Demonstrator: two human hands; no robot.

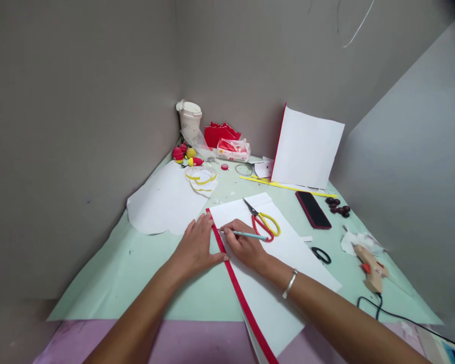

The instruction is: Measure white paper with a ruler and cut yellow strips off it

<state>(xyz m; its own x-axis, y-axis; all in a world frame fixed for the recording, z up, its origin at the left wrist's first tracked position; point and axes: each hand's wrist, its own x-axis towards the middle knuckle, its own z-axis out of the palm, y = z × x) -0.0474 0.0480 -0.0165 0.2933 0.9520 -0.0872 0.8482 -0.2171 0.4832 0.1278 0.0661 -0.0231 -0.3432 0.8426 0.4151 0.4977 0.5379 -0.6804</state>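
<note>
Two hands busy dead centre: your left hand (197, 247) spreads over the red strip (237, 285), already edging the white sheet (263, 303) toward five o'clock; your right hand (244, 246) pinches a blue pen (250, 235). Any marks? Can't tell.

White sheet (263, 283) with red edge strip (242, 296), light-blue pencil (248, 234), red-and-yellow scissor handles (268, 226)
</note>
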